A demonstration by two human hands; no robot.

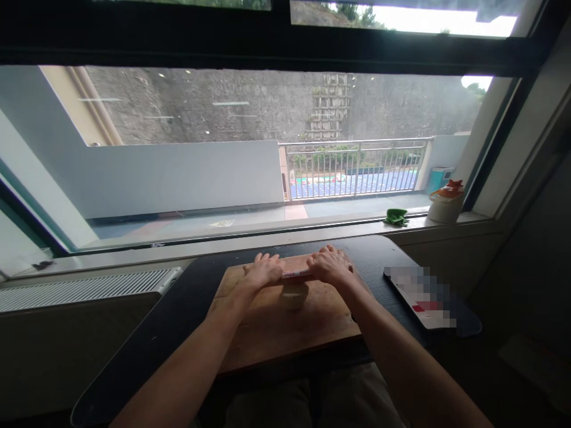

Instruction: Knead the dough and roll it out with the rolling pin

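A pale lump sits mid-board. Over the board's far part, the left hand and right hand grip a printed bar, fingers bent closely over it. Beyond the board, rightward, stands a white pot.

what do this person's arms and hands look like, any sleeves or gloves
Both the left hand and the right hand are ungloved. The forearms are bare, with no sleeve showing up to the picture's lower edge. No watch or bracelet shows on either wrist; the fingers are too small to rule out rings.
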